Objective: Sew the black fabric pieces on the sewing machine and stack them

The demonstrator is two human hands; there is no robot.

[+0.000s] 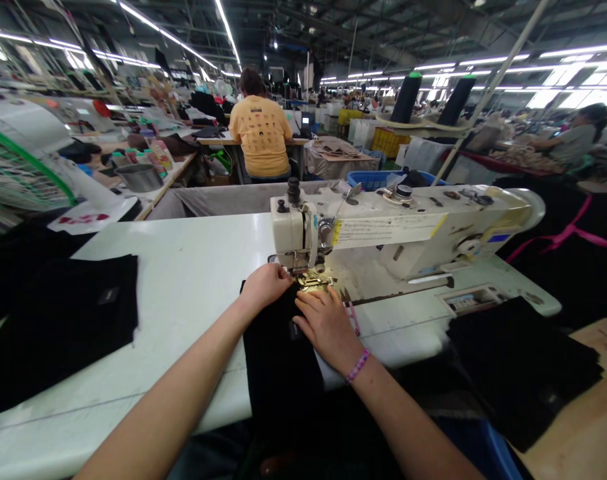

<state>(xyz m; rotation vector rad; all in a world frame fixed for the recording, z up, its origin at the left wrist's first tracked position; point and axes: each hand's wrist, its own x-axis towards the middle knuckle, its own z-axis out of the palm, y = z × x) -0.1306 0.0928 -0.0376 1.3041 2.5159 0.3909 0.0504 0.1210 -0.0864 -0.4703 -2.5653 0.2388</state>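
A black fabric piece with a small dark label lies over the front edge of the sewing machine's table and runs up to the needle area. My left hand is at its far left side, close to the presser foot; thumb and fingers are pinched together, and what is between them is too small to make out. On the fabric's right side, my right hand lies with fingers stretched out flat, fingertips by the lit metal plate. Pink-handled scissors rest just right of that hand. The sewing machine stands beyond both hands.
Black fabric pieces lie at the table's left, and another black stack sits at the right. A fan stands far left. Behind the machine are a blue basket and a seated person in a yellow shirt.
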